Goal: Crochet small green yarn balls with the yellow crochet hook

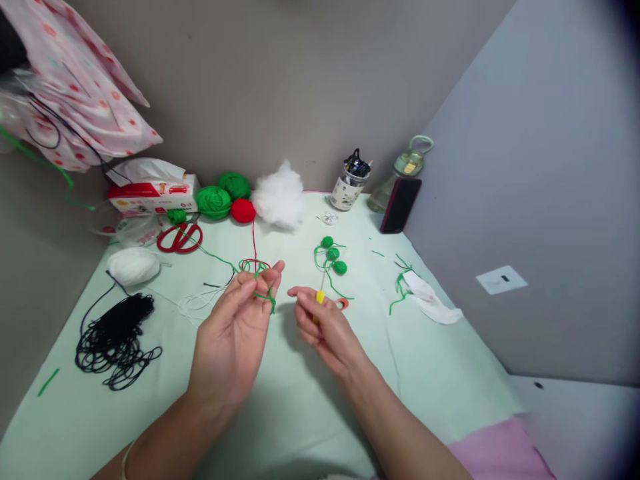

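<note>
My left hand is raised over the table with its palm up. Its thumb and fingers pinch green yarn, and a short piece hangs down beside the fingertips. From there a green strand runs back toward the small green yarn bundle by the scissors. Just to the right, my right hand is closed round the yellow handle of a crochet hook, its thin shaft pointing away from me. The index finger sticks out toward the left hand, a gap apart. Behind the hook lie several small green crocheted balls with loose tails.
Red-handled scissors, black cord and white yarn lie left. Along the wall stand a tissue box, green yarn balls, red yarn, white stuffing, a pen jar, a bottle and a phone.
</note>
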Motion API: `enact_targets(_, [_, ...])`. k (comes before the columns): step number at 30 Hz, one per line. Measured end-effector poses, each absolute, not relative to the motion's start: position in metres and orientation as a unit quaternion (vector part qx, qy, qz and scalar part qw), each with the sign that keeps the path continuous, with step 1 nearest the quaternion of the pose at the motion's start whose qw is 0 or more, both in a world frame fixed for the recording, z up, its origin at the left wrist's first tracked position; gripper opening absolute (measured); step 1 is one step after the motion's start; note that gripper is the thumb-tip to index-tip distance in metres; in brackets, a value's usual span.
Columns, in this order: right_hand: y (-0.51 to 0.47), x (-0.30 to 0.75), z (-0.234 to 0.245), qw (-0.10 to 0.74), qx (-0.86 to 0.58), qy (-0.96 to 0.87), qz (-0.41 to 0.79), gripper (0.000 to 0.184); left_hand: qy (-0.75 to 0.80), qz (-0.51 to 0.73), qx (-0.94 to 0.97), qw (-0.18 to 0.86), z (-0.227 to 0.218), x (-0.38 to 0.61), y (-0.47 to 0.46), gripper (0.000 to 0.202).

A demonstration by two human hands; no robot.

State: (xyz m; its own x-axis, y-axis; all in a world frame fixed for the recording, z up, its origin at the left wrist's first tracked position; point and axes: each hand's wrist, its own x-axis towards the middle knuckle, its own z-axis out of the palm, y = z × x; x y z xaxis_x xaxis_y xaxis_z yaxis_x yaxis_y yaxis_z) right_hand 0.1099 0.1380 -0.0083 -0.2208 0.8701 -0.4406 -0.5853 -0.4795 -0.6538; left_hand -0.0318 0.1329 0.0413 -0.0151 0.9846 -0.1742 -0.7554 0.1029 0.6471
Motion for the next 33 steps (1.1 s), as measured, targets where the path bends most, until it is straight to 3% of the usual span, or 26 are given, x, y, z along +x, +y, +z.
enact_targets(7, [0.129, 0.092, -0.008, 0.450, -0.409, -0.209, 0.766, 0.033, 0.325, 0.614, 0.182, 0.696, 0.042, -0.029, 0.129, 0.026])
enact_targets(13, [0.137, 0.104, -0.014, 0.511, -0.466, -0.206, 0.692, 0.033, 0.381, 0.619, 0.269, 0.632, 0.039, -0.032, 0.128, 0.021])
enact_targets(21, [0.149, 0.122, -0.014, 0.589, -0.439, -0.119, 0.668, 0.033, 0.444, 0.583, 0.396, 0.553, 0.029, -0.032, 0.130, 0.016])
enact_targets(26, [0.150, 0.130, -0.009, 0.592, -0.434, -0.126, 0.667, 0.033, 0.429, 0.580, 0.301, 0.624, 0.028, -0.036, 0.140, 0.018])
enact_targets(30, [0.148, 0.126, -0.009, 0.562, -0.460, -0.183, 0.662, 0.045, 0.365, 0.576, 0.155, 0.715, 0.030, -0.039, 0.147, 0.017])
enact_targets(33, [0.143, 0.119, -0.010, 0.557, -0.461, -0.206, 0.659, 0.034, 0.355, 0.586, 0.121, 0.718, 0.032, -0.038, 0.147, 0.018])
